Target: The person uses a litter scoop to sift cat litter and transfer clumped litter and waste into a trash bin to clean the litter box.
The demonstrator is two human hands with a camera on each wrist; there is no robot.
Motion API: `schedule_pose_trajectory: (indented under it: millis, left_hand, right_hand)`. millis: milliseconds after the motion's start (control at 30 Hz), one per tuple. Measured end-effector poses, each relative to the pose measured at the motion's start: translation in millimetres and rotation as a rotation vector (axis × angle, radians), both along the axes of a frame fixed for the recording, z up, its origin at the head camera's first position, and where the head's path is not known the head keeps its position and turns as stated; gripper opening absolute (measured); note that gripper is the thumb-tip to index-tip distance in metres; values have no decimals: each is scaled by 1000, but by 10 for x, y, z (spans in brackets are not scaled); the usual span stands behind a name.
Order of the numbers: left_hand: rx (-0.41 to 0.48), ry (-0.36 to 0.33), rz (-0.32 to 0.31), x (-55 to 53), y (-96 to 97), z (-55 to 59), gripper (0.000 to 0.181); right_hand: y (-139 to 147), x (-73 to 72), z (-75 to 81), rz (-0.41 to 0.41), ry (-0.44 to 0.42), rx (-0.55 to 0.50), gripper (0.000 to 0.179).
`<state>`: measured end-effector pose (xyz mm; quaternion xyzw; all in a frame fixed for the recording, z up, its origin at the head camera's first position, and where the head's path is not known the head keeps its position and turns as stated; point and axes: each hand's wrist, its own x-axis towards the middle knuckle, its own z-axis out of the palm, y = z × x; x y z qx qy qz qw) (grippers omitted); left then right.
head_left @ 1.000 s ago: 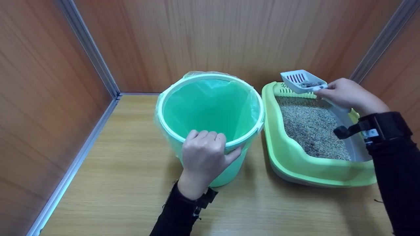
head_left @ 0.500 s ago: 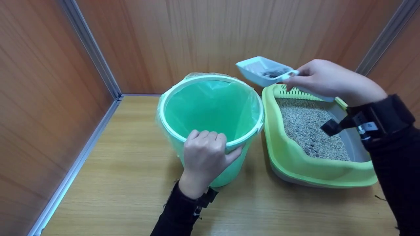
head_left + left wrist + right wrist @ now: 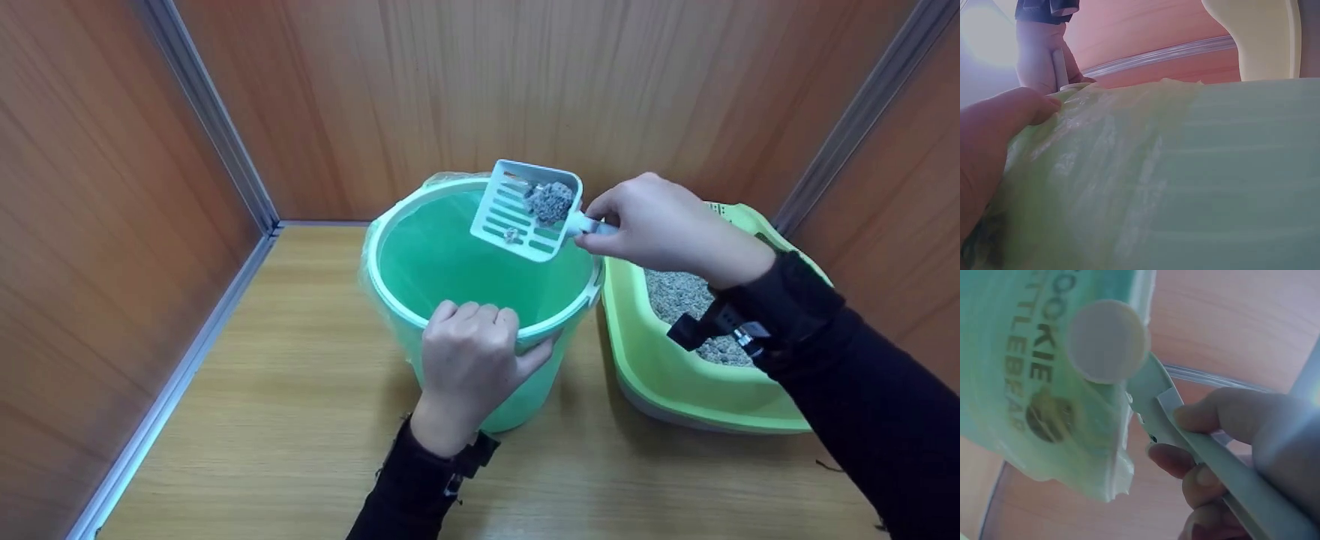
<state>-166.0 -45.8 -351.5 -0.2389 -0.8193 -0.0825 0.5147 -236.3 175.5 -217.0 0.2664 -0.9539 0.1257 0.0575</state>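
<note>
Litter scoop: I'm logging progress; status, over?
Left grip holds bin at rim; right grip holds scoop over bin. Clump on scoop. Nothing visibly in the way.

1. Deep inside the green bin (image 3: pixel 536 386), detail is too indistinct to make out; the scoop (image 3: pixel 523 217) above covers part of the bin's rear right rim.
2. At the bin's near rim, the fingertips of the left hand (image 3: pixel 469 356) are out of sight.
3. Above the bin, a grey clump (image 3: pixel 550 202) covers some slots, and the right hand (image 3: pixel 660 221) hides much of the handle.
4. Right of the bin, the right sleeve (image 3: pixel 847 375) blocks much of the litter tray (image 3: pixel 690 388).
5. On the bin's outer wall, the lettering (image 3: pixel 1043 354) is cut by the right wrist view's upper edge; the emblem (image 3: pixel 1050 415) is blurred.
</note>
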Motion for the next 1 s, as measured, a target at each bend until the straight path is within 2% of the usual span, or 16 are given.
schedule_pose_trajectory:
  millis: [133,267,333,633,867,1000]
  left_hand:
    - [-16,-8,6,-8,12,10,62]
    - [-14,0,4,-21,24,8,63]
    - [-10,-3,0,-21,29,14,62]
    - [-5,10,6,-43,54,12,62]
    - [6,20,-8,-60,64,9,63]
    - [5,16,-8,-56,60,12,63]
  right_hand:
    - [-42,24,-73,27,170,51,14]
    - [-65,48,-95,76,336,77,24]
    - [-79,58,-99,100,389,77,27]
    - [-123,104,-104,159,527,86,9]
    - [-122,82,-147,237,670,114,12]
    - [-126,80,-164,285,704,151,12]
